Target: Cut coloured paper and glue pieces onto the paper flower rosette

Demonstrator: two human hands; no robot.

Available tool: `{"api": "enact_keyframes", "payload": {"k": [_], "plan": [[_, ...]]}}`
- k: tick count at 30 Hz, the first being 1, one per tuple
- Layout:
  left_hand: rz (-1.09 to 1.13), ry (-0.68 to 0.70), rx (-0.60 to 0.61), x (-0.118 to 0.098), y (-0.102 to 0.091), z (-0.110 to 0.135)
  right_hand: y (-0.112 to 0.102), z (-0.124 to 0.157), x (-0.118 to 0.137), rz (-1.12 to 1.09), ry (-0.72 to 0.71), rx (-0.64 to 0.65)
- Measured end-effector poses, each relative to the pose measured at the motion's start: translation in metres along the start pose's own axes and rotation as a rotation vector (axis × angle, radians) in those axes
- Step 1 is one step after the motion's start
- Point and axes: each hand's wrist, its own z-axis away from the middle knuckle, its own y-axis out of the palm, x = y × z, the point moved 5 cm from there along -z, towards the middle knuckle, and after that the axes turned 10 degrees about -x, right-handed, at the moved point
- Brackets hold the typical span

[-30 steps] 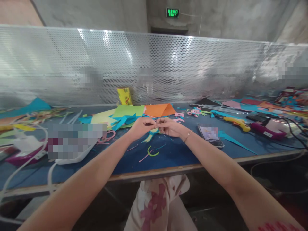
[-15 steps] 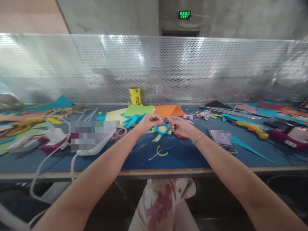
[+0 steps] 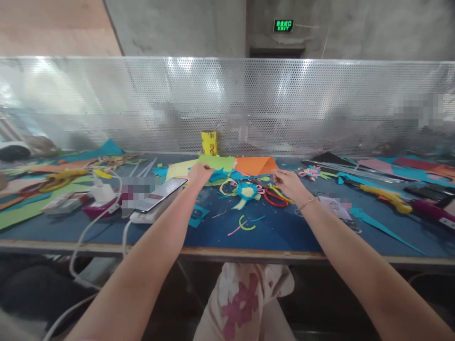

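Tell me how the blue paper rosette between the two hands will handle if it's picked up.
The blue rosette looks like thin cut paper, so it is probably very light. Its pale strips hang out loosely from one edge and would likely bend or flop. Lying flat, it seems unlikely to roll.

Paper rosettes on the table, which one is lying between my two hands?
The blue rosette with the pale centre and ribbon tail. The mostly pink one lies off to the right, past your right hand.
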Motion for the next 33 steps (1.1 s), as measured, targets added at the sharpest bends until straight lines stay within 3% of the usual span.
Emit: {"api": "enact_keyframes", "payload": {"k": [8, 15, 23, 28, 33], "plan": [[-0.087, 0.035, -0.018, 0.007, -0.006, -0.006, -0.009, -0.007, 0.006, 0.028, -0.033, -0.085], [0.032, 0.318, -0.029, -0.006, 0.010, -0.003, -0.007, -0.005, 0.009, 0.023, 0.005, -0.080], [0.060, 0.696, 0.279, -0.032, 0.039, 0.028, -0.007, -0.007, 0.001, 0.030, 0.097, -0.088], [-0.079, 0.651, 0.367, -0.022, 0.045, 0.028, -0.009, -0.007, 0.001, 0.025, 0.122, -0.085], [-0.096, 0.595, 0.371, -0.010, 0.045, 0.022, -0.010, -0.004, 0.007, 0.023, 0.112, -0.069]]}}
